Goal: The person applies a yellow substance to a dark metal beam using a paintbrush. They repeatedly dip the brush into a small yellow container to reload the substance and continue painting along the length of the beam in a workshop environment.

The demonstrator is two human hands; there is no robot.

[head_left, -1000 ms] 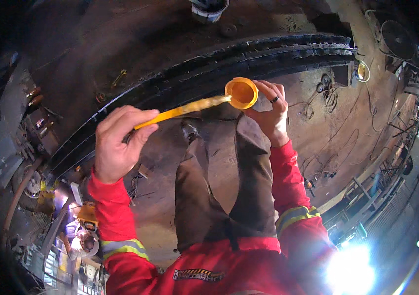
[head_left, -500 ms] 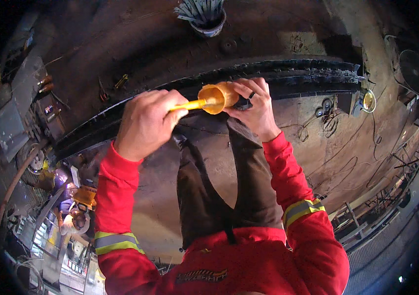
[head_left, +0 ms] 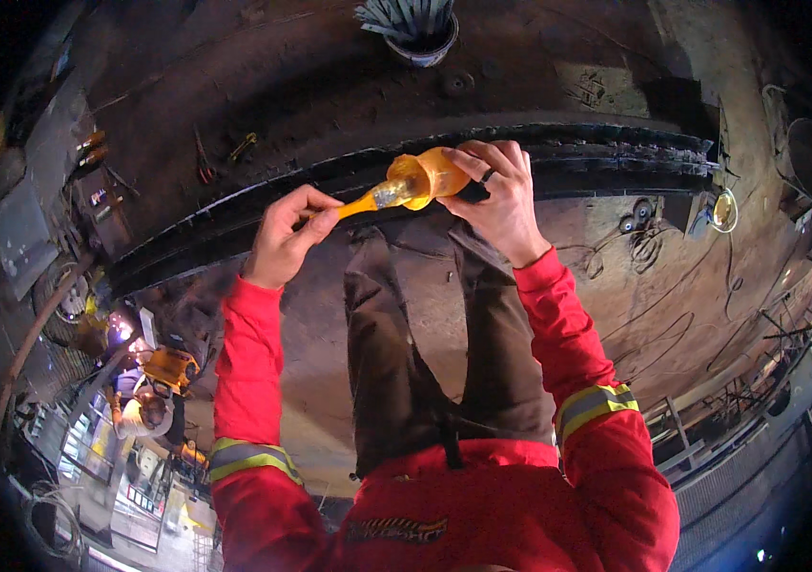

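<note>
My left hand (head_left: 284,234) pinches the end of the yellow handle of a paintbrush (head_left: 366,204), its fingers closed. The brush's metal band shows at the mouth of a yellow-orange plastic cup (head_left: 446,174); the bristle tips are hidden by the cup's rim. Around the cup's closed end wrap the fingers and thumb of my right hand (head_left: 506,200), which wears a dark ring. The cup lies tilted on its side, mouth toward my left hand. Both hands are held in front of a long dark steel beam (head_left: 606,153).
Far ahead stands a bucket (head_left: 422,52) of metal strips. Pliers (head_left: 244,146) lie beyond the beam at left. Cables (head_left: 649,250) and a yellow coil (head_left: 725,210) lie at right. At lower left another person (head_left: 146,412) is near bright sparks.
The paintbrush has come partly out of the cup, so its metal band now shows. My left hand is farther from the cup's mouth. The view has shifted slightly.
</note>
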